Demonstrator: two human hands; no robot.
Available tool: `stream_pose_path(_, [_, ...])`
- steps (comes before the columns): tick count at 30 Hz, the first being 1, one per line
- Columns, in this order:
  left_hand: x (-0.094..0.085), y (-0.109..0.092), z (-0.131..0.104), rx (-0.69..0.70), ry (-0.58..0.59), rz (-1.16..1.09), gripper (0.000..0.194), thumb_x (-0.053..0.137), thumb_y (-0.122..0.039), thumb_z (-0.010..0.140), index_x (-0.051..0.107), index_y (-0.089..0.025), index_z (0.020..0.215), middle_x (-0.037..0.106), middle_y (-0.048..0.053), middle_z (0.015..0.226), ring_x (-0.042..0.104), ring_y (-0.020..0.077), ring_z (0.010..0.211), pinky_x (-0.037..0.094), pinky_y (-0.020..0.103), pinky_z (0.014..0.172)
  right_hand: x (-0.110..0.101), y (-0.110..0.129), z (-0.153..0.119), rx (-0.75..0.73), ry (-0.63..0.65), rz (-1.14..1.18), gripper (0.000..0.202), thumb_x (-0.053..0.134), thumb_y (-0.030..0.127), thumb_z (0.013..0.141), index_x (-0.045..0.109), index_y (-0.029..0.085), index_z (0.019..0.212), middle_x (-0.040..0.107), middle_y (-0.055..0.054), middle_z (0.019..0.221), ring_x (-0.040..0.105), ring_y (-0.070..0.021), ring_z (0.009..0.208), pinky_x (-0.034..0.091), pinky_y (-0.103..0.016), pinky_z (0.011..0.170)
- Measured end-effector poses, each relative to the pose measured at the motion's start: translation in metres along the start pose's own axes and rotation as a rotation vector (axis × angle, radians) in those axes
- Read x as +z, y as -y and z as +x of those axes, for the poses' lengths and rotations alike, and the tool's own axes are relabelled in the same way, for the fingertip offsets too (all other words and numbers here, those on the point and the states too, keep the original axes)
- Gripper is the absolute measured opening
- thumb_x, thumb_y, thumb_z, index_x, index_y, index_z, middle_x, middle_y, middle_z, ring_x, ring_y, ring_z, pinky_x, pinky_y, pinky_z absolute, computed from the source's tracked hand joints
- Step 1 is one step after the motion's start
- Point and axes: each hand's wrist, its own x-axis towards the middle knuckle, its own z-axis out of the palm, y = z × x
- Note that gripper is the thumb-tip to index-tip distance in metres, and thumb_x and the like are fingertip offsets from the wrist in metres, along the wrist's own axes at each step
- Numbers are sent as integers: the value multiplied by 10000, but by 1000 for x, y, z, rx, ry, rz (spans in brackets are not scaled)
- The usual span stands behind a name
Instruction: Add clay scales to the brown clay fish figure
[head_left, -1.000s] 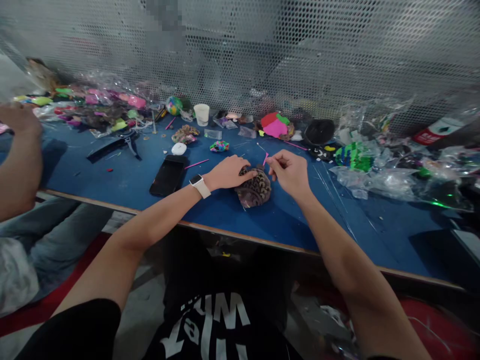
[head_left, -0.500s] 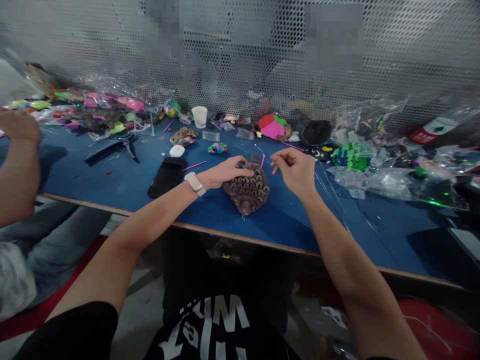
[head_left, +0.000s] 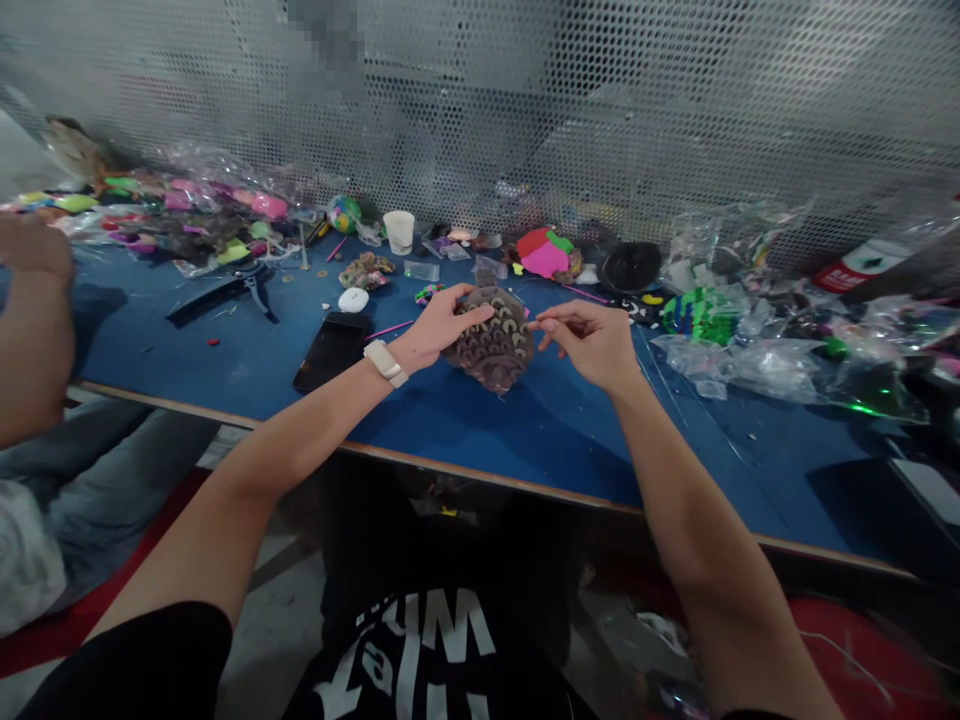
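Note:
A brown clay piece (head_left: 495, 350) covered with rows of small curved scales is tilted up over the blue table. My left hand (head_left: 442, 325), with a pale watch band at the wrist, grips its left side, the thumb across the scales. Close to the piece's right edge, my right hand (head_left: 589, 340) has thumb and forefinger pinched together; whatever they hold is too small to make out.
A black phone (head_left: 332, 352), white lump (head_left: 353, 300) and pliers (head_left: 232, 290) lie left. Behind stand a white cup (head_left: 399, 232) and colourful clay (head_left: 544, 252). Plastic bags (head_left: 772, 365) spread right. Another person's arm (head_left: 34, 330) rests at far left.
The clay piece has been raised and tilted away from the table edge with my left hand. My right hand's fingertips have come down closer to its right edge.

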Motion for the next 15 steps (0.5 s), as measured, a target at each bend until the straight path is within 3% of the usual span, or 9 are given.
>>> stream_pose_path(10, [-1, 9, 6, 2, 50, -258, 492, 941, -529, 878, 799, -184, 1199, 837, 152, 1277, 782, 319, 1218, 612, 502, 1119, 5, 0, -1, -59, -83, 3, 354, 910, 638, 928, 897, 286, 972, 890, -52, 905, 803, -196, 649, 589, -310, 491])
stream_pose_path(15, [0, 5, 3, -95, 55, -340, 519, 987, -515, 826, 804, -195, 1191, 840, 146, 1296, 785, 329, 1237, 594, 537, 1179, -1, 33, -7, -155, -135, 31, 336, 884, 620, 968, 870, 286, 991, 857, -45, 885, 802, -201, 645, 568, -317, 484])
